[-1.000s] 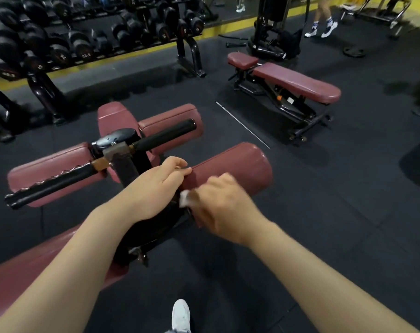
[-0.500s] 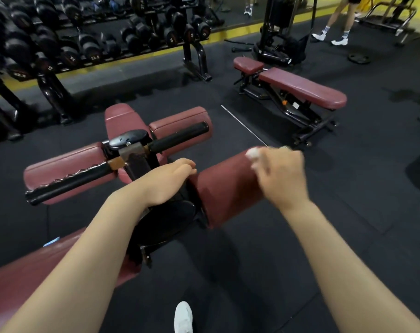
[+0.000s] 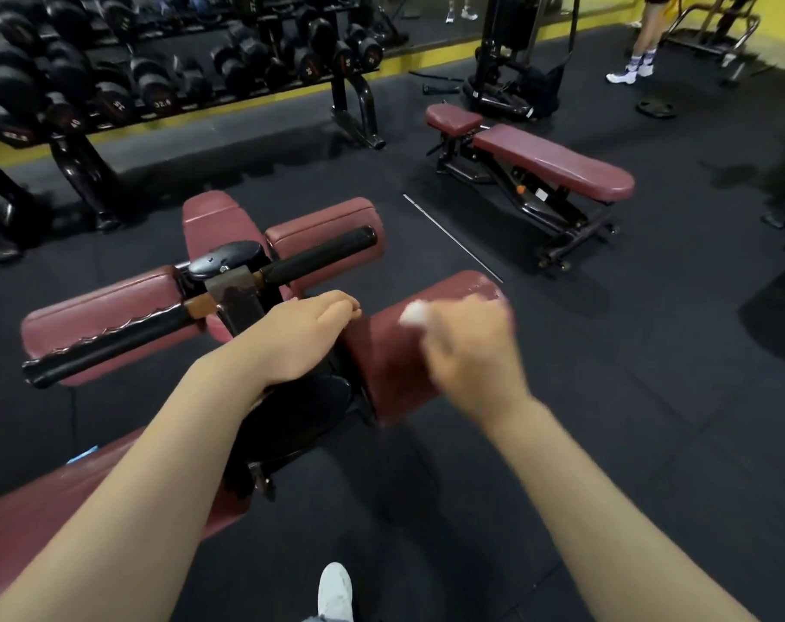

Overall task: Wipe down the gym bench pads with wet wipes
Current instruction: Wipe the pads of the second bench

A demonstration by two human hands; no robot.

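A maroon roller pad [image 3: 390, 352] sticks out to the right of the bench's black centre post, close in front of me. My right hand [image 3: 469, 352] lies on top of it, blurred, with a white wet wipe [image 3: 414, 313] bunched under its fingers. My left hand [image 3: 307, 334] rests on the inner end of the same pad with fingers straight and together. More maroon pads [image 3: 98, 307] and a black handle bar [image 3: 318, 255] sit beyond. The long bench pad [image 3: 31, 518] runs under my left forearm.
A second maroon adjustable bench [image 3: 552, 161] stands on the black rubber floor to the right. A dumbbell rack [image 3: 157, 83] fills the back left. A cable machine [image 3: 511, 74] and a person's legs [image 3: 642, 51] are at the back right. My white shoe [image 3: 334, 592] is below.
My right hand with the wipe swept along the roller pad from its inner end out to its right end, then came back a little toward the middle. My left hand stayed put.
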